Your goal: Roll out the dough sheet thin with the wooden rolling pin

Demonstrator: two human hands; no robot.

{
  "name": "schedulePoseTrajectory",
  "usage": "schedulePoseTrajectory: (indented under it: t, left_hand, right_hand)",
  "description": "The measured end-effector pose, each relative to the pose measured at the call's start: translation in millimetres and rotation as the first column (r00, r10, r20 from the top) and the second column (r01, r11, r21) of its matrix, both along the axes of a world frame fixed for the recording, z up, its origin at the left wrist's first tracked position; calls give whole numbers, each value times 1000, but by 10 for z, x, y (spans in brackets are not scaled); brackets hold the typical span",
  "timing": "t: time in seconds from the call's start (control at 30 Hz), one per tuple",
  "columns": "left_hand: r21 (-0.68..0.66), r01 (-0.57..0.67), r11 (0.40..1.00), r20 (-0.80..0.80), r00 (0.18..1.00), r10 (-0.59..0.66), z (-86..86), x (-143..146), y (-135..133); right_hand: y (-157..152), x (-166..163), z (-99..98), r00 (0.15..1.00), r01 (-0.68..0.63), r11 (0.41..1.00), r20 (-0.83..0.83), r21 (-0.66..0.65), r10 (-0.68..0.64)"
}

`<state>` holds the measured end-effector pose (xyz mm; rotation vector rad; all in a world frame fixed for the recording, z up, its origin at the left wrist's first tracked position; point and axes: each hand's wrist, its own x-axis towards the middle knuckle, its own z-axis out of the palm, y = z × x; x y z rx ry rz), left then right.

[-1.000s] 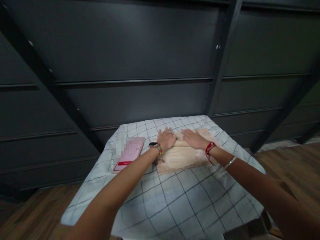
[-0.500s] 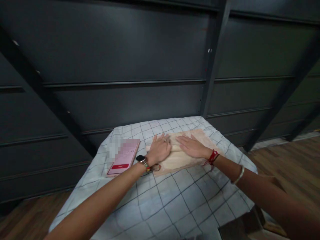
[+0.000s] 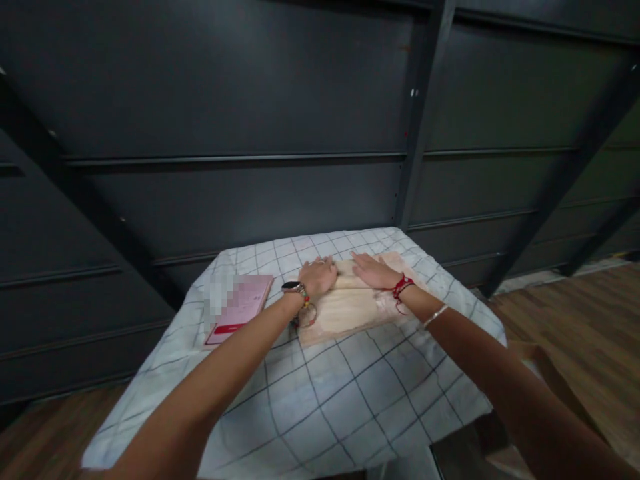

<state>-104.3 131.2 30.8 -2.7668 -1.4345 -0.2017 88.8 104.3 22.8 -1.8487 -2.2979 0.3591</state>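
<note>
A folded cream cloth (image 3: pixel 350 310) lies on a table covered with a white checked sheet (image 3: pixel 325 393). My left hand (image 3: pixel 317 275) rests flat on the cloth's far left part, fingers stretched out; a watch and bead bracelet sit on that wrist. My right hand (image 3: pixel 373 270) lies flat on the cloth's far right part, fingers spread, with a red thread and a silver bangle on the wrist. Both palms press down on the fabric and hold nothing.
A pink phone (image 3: pixel 239 309) lies on the sheet left of the cloth. Dark grey metal panels and slanted beams (image 3: pixel 420 127) stand right behind the table. Wooden floor (image 3: pixel 590 333) shows on both sides. A brown box corner (image 3: pixel 530 353) sits at the right.
Both hands have slid a little farther away along the cloth, toward its far edge. The view has shifted slightly; the phone and cloth stay in place.
</note>
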Motion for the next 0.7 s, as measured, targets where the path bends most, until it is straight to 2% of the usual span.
schedulePoseTrajectory:
  t: [0.13,0.3,0.43,0.5,0.6,0.7]
  left_hand:
    - [20,41,999,15,999,-41,-19,-26,-39]
    - [15,-4,1000,21,1000,4,11,-17,-48]
    - [19,15,1000,26,1000,-15,12,-65,-113]
    - [21,16,1000,32,999,-17,9,-78,-117]
    - [29,5,1000,43,999,-7,10,-57,-73]
    - [37,10,999,44,999,-12,-6,-56,-74]
  right_hand:
    - [-33,13,-33,988,-148,989,-28,21,149]
    - [-26,-3,-5,1000,5,1000,-9,26,-5]
    - [-89,-1,-34,993,-116,992,-1,48,116]
    - [-66,5,-39,995,-103,994,-2,43,103]
    - [-3,4,-21,1000,-7,999,-3,54,7]
    - [-100,-19,-17,997,-75,995,19,73,74]
